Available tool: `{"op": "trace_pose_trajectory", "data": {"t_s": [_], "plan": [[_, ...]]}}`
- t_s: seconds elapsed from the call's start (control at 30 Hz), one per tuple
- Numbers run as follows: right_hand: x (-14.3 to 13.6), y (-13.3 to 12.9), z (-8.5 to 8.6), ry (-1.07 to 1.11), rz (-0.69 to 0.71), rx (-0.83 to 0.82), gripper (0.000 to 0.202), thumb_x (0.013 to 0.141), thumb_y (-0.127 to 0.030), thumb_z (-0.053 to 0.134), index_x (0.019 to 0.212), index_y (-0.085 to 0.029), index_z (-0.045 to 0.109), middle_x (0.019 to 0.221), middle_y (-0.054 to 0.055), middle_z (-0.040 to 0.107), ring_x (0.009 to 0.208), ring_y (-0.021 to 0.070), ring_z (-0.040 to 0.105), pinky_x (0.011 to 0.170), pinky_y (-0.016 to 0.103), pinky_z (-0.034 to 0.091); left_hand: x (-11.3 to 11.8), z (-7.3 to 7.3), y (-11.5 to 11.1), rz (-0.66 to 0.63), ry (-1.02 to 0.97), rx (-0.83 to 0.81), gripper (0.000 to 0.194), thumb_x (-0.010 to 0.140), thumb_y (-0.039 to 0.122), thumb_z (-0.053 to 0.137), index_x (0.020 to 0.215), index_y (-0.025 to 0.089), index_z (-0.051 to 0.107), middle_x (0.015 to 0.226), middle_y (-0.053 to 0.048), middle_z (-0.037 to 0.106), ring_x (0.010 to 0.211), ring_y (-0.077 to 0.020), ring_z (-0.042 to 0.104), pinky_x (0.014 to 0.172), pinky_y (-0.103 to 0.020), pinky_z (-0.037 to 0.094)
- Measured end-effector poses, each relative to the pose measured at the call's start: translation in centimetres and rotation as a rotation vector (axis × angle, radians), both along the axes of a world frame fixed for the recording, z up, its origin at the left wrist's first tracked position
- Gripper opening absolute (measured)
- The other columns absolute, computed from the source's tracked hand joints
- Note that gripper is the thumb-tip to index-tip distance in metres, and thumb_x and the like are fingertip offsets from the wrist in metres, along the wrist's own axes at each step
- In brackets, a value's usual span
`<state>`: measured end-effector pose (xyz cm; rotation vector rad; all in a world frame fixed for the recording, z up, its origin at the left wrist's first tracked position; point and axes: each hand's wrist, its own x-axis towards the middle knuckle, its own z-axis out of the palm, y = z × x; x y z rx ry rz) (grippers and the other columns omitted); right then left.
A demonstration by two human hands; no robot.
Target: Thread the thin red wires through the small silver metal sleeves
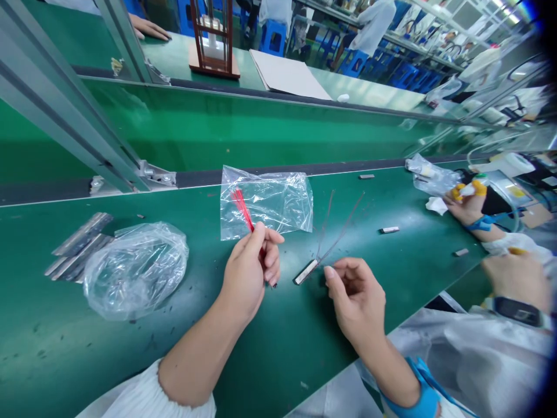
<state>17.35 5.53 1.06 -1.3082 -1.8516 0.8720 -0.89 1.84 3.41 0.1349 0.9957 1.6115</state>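
Note:
My left hand (pixel 250 270) is closed round a bundle of red wires (pixel 243 210), whose upper ends fan out above the thumb, in front of a clear plastic bag (pixel 285 200). To its right, a small white-topped part (pixel 306 271) lies on the green table, with two thin wires (pixel 342 229) rising from it. My right hand (pixel 359 296) is beside that part, fingers curled and thumb near the index fingertip. Whether anything is between those fingertips is too small to tell.
A round bundle of clear plastic (pixel 137 270) and metallic strips (pixel 80 247) lie at the left. Small parts (pixel 389 230) are scattered on the right. A co-worker's hands (pixel 470 203) are at the far right. A metal frame post (pixel 82 98) slants along the left.

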Motion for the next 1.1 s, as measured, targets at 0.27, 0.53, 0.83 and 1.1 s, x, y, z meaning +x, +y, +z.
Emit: {"op": "trace_pose_trajectory", "data": {"t_s": [0.27,0.53,0.83,1.1], "plan": [[-1.8,-2.9,1.1,0.004,0.339,-0.136,0.006,0.090,-0.023,0.062,0.091,-0.018,0.064,0.054,-0.006,0.051,0.040,0.0097,0.046,0.039,0.020,0.037,0.3,0.1,0.1,-0.018,-0.067,0.049,0.037,0.100,0.039,0.046,0.076,0.016,0.062,0.050,0.006,0.043,0.035,-0.0065,0.037,0.037,-0.019,0.038],[-3.4,-3.3,1.0,-0.016,0.342,-0.076,0.008,0.089,-0.022,0.064,0.083,-0.018,0.063,0.052,-0.007,0.050,0.039,0.0082,0.045,0.039,0.019,0.035,0.6,-0.1,0.0,-0.045,-0.052,0.088,0.033,0.097,0.042,0.053,0.078,0.016,0.063,0.051,0.006,0.048,0.037,-0.0082,0.046,0.040,-0.021,0.045],[-3.5,-3.4,0.8,-0.023,0.355,-0.003,0.009,0.092,-0.017,0.058,0.084,-0.018,0.061,0.053,-0.007,0.049,0.040,0.0080,0.044,0.040,0.020,0.034,0.7,-0.7,-0.2,-0.080,-0.011,0.110,0.035,0.098,0.046,0.051,0.081,0.017,0.063,0.055,0.005,0.052,0.041,-0.0098,0.054,0.043,-0.022,0.048],[-3.2,-3.5,0.9,-0.033,0.361,0.023,0.012,0.093,-0.017,0.057,0.081,-0.019,0.061,0.055,-0.006,0.049,0.041,0.0085,0.045,0.042,0.020,0.035,0.4,-0.5,-0.1,-0.055,0.023,0.117,0.036,0.098,0.046,0.050,0.081,0.017,0.062,0.054,0.005,0.052,0.041,-0.0091,0.053,0.044,-0.022,0.046]]}}
